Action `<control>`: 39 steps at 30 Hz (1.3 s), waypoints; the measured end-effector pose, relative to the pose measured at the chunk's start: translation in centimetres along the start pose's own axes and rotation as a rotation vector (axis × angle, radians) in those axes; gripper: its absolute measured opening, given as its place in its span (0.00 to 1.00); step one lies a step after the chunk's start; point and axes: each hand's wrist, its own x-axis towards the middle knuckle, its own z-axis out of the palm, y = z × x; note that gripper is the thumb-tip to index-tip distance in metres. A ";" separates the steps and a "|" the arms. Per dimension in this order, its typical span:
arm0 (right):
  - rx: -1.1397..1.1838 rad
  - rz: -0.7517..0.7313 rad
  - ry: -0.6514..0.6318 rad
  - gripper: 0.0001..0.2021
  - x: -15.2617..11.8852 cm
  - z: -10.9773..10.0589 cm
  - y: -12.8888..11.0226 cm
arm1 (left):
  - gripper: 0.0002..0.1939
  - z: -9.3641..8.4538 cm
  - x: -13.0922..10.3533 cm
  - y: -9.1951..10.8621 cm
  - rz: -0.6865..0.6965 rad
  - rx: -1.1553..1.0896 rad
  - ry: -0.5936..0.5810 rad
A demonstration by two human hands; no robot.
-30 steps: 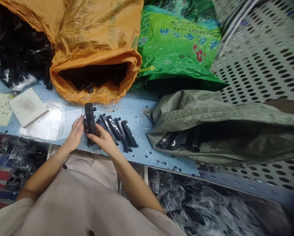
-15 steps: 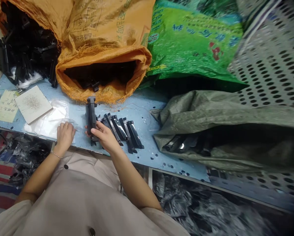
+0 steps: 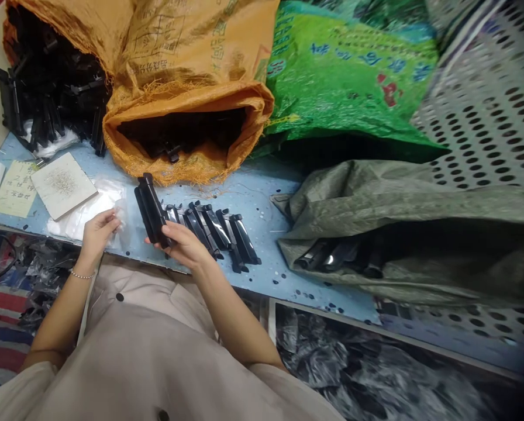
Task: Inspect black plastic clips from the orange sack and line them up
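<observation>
My right hand (image 3: 186, 244) is wrapped round the lower end of a long black plastic part (image 3: 150, 207), held tilted above the blue table (image 3: 266, 269). It looks like two bars side by side. My left hand (image 3: 99, 232) pinches the edge of a clear plastic bag (image 3: 122, 228), its fingertips pressed together. Under that bag and beside it lies a pile of thin white bags (image 3: 75, 225). Several similar black parts (image 3: 218, 231) lie in a slanting row just right of my right hand.
A square tile (image 3: 64, 186) rests on the white bags, beside a yellow note (image 3: 15, 190). Behind stand an orange sack (image 3: 187, 172) with its mouth open and a green sack (image 3: 341, 76). More black parts spill out at far left (image 3: 47, 111). A grey-green sack (image 3: 358, 181) lies at right.
My left hand has moved slightly left and lifted the clear bag's edge between its fingertips. The black part in my right hand has tipped, its top leaning further left.
</observation>
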 end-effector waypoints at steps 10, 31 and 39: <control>0.036 -0.051 0.088 0.19 -0.6 -0.8 -0.3 | 0.08 0.1 -0.6 1.1 0.437 0.465 -0.155; 0.195 0.203 -0.084 0.28 -7.5 -0.9 1.3 | 0.16 5.0 1.8 0.5 0.547 0.501 -0.140; 0.177 0.148 -0.070 0.29 -5.7 -1.9 1.5 | 0.36 4.0 0.8 0.1 0.679 0.675 -0.309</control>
